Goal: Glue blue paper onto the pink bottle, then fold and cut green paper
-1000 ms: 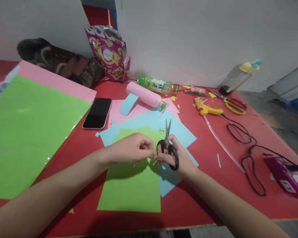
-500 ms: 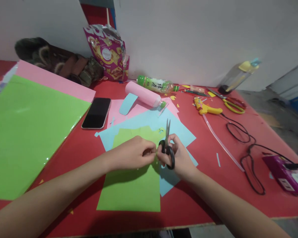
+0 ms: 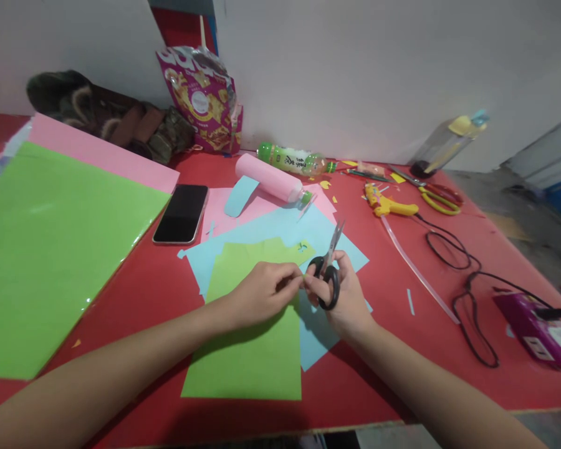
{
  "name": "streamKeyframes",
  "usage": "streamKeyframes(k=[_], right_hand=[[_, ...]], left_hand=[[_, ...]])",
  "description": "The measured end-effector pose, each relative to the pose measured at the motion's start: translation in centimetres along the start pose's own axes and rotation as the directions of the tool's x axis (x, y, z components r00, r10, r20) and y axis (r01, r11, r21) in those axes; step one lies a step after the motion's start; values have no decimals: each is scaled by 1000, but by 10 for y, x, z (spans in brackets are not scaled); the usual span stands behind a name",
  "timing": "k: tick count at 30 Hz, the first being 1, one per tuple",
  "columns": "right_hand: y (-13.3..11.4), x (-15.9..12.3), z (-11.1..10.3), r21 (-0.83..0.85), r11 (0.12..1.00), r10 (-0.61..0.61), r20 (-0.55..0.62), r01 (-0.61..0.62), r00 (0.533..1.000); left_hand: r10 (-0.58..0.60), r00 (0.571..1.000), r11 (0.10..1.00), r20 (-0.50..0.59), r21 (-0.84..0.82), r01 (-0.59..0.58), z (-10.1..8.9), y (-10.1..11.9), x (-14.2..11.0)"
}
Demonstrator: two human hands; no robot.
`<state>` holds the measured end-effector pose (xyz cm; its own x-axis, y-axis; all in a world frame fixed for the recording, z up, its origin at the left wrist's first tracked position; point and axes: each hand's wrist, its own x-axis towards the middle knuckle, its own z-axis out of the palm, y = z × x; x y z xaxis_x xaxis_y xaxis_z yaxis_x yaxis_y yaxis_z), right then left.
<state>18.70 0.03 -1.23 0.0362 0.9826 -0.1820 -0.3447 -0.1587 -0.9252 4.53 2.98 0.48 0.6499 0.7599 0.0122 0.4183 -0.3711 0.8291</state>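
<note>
My right hand [image 3: 348, 298] is closed around black-handled scissors [image 3: 330, 293], whose blades point up and away to the right. Thumb and fingertips of my left hand [image 3: 270, 290] are pinched together and meet the right fingertips. Whatever lies between them is too small to make out. Beneath both hands is a green paper sheet [image 3: 247, 368] with an irregularly cut top edge, lying over a light blue sheet [image 3: 336, 234]. Tiny cut green pieces [image 3: 302, 247] rest just beyond the hands.
A phone [image 3: 181, 214] and large green sheet [image 3: 70, 249] lie left. Behind are a pink-wrapped bottle [image 3: 268, 178], a green-labelled bottle [image 3: 294, 159] and a snack bag [image 3: 203, 103]. A yellow glue gun [image 3: 393, 206], its black cord [image 3: 470, 274] and a purple box [image 3: 537, 330] occupy the right.
Both hands have shifted a little to the right, still fingertip to fingertip. The scissors moved along and their blades now lean further right.
</note>
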Motion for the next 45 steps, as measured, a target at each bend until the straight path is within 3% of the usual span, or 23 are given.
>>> streamKeyframes(k=[5,9,13,18,33,45], right_hand=[[0,-1,0,-32,999,-10,66,13,998],[0,-3,1,-65,998,21,208,-8,978],[0,-7,1,-56,998,53,380,-35,923],[-1,-9,-1,-95,994,93,526,-50,845],[-2,-9,-1,-111,993,84,546,-27,833],[-5,-10,0,-115,993,60,544,3,837]], left_hand=[[-36,999,998,-16,-42,35,-4,1,0],[-97,993,983,-63,-164,86,-15,4,1],[-172,983,936,-71,-323,140,-24,7,1],[-167,982,918,-85,-377,123,-26,8,2],[-149,986,941,-69,-317,120,-23,14,0],[-154,979,948,-136,-298,108,-16,11,0]])
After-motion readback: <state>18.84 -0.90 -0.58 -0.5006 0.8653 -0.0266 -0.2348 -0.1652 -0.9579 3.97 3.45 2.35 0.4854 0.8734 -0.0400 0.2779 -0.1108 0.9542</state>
